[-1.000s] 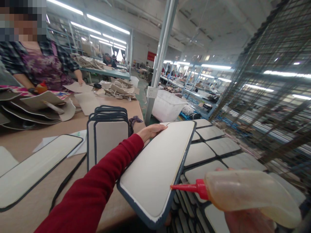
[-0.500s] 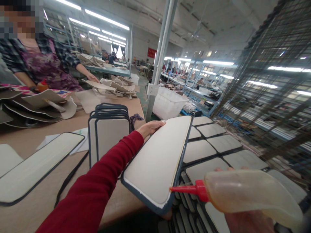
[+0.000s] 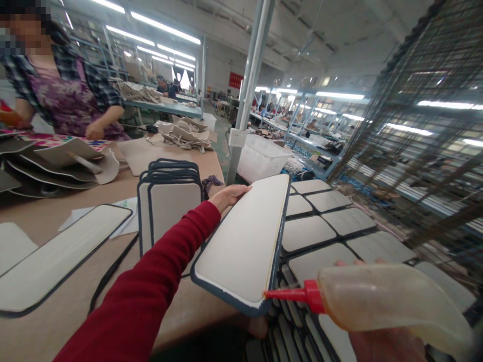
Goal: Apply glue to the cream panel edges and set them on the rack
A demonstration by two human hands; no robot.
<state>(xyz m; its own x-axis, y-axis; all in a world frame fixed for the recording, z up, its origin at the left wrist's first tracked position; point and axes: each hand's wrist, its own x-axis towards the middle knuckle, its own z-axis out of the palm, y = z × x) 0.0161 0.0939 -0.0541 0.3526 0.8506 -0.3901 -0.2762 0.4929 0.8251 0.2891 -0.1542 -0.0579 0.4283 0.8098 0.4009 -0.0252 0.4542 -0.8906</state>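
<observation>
My left hand [image 3: 231, 195] grips the far left edge of a long off-white panel [image 3: 241, 241] with a dark blue border, tilted over the table's edge. In my right hand [image 3: 388, 337], mostly hidden behind it, is a translucent squeeze bottle [image 3: 377, 296] with yellowish liquid. Its red nozzle [image 3: 294, 295] points left, the tip at the panel's near right corner. Beyond my left sleeve stand several similar bordered panels [image 3: 175, 211], stacked upright. A longer bordered panel [image 3: 68, 256] lies flat at the left.
Many bordered panels [image 3: 309, 233] lie in rows at the right beside wire mesh [image 3: 415, 125]. Curved grey pieces [image 3: 64, 161] are piled at the left of the table [image 3: 204, 311]. Across it stands a person in an apron [image 3: 68, 100]. A metal post [image 3: 251, 75] rises behind.
The held panel and my left hand have shifted slightly left, and the panel's near end has risen. The other person's outstretched hand has drawn back, and their orange bottle has moved left.
</observation>
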